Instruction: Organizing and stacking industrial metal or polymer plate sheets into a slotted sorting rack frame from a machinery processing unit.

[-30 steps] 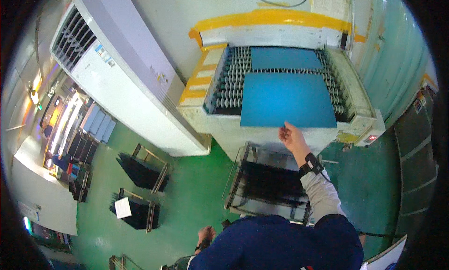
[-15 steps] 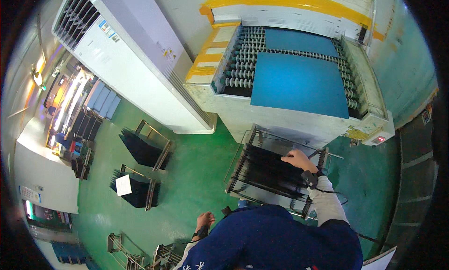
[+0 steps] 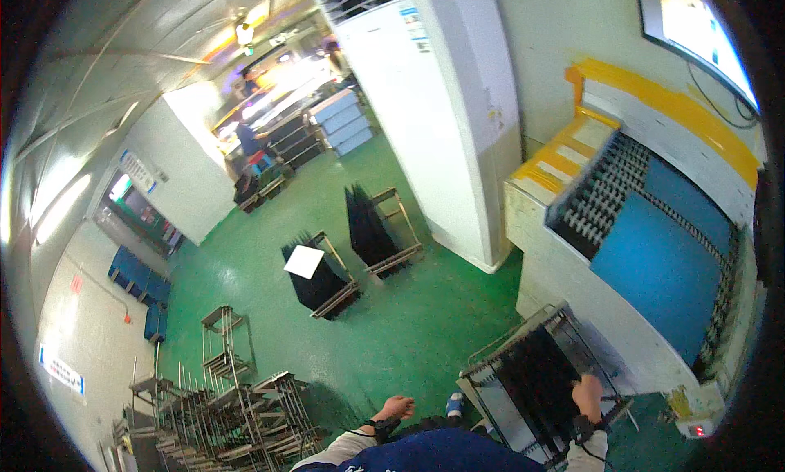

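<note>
In the lower right stands a metal rack (image 3: pixel 482 388) filled with thin dark panels (image 3: pixel 536 378) packed closely side by side. My right hand (image 3: pixel 585 397) is at the right side of these panels, fingers curled in at their edges; the fingertips are too blurred to show what they hold. Left of the rack, my left hand (image 3: pixel 397 407) hangs over the floor with its fingers curled in and nothing visible in it. Behind the rack is a roller conveyor machine (image 3: pixel 605 195) carrying blue flat sheets (image 3: pixel 658 263).
Two more racks of dark panels (image 3: pixel 372 231) stand on the green floor (image 3: pixel 245 276), the nearer topped by a white sheet (image 3: pixel 303 262). Several bare metal racks (image 3: pixel 237 415) crowd the lower left. A tall white cabinet unit (image 3: pixel 433 104) stands beside the machine. People work at a bright far bench.
My view has swung left, so the rack and machine now appear farther right, and the bare racks show more fully. My right hand stays at the dark panels; my left remains curled.
</note>
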`<state>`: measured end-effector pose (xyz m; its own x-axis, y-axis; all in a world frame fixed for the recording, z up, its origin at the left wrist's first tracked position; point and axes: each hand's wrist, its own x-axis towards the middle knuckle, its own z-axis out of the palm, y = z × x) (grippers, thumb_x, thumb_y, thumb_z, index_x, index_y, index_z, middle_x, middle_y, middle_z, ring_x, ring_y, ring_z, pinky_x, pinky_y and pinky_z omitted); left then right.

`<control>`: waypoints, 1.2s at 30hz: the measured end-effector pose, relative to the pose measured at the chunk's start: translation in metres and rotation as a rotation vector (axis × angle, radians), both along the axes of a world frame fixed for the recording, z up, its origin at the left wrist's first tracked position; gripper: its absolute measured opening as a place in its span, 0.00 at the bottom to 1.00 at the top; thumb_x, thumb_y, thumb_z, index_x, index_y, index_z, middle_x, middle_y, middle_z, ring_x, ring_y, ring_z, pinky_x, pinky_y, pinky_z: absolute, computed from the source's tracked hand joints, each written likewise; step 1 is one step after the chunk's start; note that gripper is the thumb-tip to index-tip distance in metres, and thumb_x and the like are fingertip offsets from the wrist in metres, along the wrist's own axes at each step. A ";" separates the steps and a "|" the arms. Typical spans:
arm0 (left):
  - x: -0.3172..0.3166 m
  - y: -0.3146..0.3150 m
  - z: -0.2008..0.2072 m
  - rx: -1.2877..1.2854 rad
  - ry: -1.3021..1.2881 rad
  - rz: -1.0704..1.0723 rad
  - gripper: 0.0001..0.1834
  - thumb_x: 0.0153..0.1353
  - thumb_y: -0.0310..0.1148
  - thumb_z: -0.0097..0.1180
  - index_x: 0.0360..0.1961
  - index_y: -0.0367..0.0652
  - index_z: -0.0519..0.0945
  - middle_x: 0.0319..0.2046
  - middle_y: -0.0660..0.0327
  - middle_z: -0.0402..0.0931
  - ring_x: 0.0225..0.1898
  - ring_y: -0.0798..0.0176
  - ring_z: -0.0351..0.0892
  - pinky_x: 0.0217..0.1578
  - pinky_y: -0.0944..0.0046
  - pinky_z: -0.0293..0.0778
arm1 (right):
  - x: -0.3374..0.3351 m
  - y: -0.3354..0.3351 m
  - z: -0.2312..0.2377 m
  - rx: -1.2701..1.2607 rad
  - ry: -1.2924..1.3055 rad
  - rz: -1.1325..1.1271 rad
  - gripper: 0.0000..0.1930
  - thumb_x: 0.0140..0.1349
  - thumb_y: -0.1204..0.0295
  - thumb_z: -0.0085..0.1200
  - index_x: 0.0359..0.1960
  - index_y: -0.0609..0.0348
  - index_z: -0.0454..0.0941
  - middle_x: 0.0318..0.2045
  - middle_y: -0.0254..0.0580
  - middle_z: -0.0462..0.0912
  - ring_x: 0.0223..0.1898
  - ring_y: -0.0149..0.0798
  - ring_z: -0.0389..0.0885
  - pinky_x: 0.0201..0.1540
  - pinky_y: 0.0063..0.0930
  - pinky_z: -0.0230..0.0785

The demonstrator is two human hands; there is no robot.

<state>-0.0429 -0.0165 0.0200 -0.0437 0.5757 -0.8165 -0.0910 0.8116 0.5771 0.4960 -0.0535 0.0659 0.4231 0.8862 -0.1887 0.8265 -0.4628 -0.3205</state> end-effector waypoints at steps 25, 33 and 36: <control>-0.065 -0.013 -0.143 0.473 0.277 -0.426 0.07 0.55 0.29 0.53 0.25 0.36 0.74 0.19 0.61 0.72 0.19 0.67 0.71 0.19 0.66 0.67 | -0.022 -0.004 0.029 -0.233 -0.009 -0.116 0.25 0.51 0.57 0.52 0.46 0.62 0.73 0.43 0.61 0.75 0.46 0.55 0.73 0.47 0.41 0.66; -0.102 -0.044 -0.181 0.506 0.368 -0.497 0.09 0.53 0.33 0.54 0.26 0.37 0.75 0.22 0.58 0.75 0.24 0.59 0.75 0.23 0.58 0.70 | -0.039 0.015 0.029 -0.220 0.041 -0.044 0.29 0.54 0.49 0.46 0.49 0.60 0.72 0.45 0.62 0.74 0.49 0.55 0.71 0.49 0.42 0.65; -0.094 -0.039 -0.144 0.609 0.605 -0.851 0.13 0.51 0.42 0.54 0.29 0.42 0.75 0.24 0.51 0.75 0.30 0.47 0.76 0.29 0.50 0.69 | -0.032 0.007 0.034 -0.190 0.061 -0.054 0.31 0.54 0.47 0.44 0.51 0.59 0.71 0.45 0.63 0.73 0.50 0.56 0.71 0.49 0.42 0.64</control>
